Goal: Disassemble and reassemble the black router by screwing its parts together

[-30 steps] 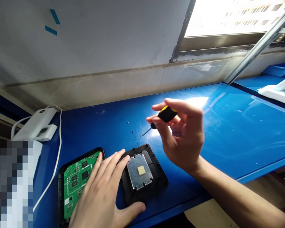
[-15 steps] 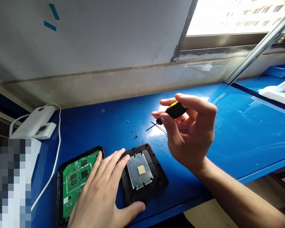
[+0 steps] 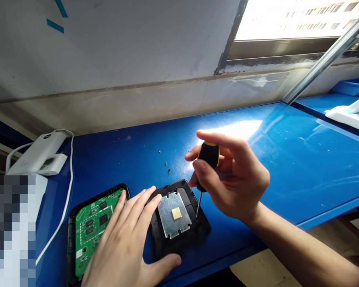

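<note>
The right hand [image 3: 236, 181] pinches a screwdriver [image 3: 208, 156] between thumb and fingers, its tip down at the black cover [image 3: 197, 232] below. The left hand [image 3: 127, 235], fingers spread, lies over the cover's left edge, partly hiding the green circuit board [image 3: 91, 217] on its left. Small screws [image 3: 169, 171] dot the tabletop [image 3: 122, 157] beyond the left fingertips.

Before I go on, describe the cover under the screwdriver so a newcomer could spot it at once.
On the blue table, find the screwdriver in the right hand. The cover is the black shell under its tip, near the table's front edge. It bears a silver plate with a small pale square; the neighbouring black shell holds a green circuit board instead.
</note>
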{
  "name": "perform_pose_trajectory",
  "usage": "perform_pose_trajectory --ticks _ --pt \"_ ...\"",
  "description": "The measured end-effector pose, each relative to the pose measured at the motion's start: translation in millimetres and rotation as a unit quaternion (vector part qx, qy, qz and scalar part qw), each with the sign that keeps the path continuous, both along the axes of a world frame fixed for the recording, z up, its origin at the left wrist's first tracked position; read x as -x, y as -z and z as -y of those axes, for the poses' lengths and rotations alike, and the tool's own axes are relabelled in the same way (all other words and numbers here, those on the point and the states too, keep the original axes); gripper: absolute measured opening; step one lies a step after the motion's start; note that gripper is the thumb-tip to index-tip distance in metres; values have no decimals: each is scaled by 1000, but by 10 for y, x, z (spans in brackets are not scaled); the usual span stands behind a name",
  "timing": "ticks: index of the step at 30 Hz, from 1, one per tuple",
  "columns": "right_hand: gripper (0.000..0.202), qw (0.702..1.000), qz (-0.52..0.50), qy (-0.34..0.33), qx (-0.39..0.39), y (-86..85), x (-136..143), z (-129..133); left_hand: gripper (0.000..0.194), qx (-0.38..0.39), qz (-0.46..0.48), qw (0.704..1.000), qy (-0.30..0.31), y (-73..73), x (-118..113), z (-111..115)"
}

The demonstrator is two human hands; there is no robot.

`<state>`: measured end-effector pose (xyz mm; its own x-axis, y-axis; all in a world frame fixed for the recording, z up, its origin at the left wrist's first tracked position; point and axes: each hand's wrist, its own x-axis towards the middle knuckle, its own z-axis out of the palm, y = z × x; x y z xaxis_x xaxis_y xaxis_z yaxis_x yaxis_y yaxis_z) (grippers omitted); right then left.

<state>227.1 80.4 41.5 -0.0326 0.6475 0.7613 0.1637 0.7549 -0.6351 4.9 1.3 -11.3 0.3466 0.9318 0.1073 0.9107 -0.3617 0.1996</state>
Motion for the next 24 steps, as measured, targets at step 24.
perform_pose_trajectory --ticks 24 --pt "31 994 -11 -95 -47 57 147 112 90 -56 -40 996 63 39 91 -56"
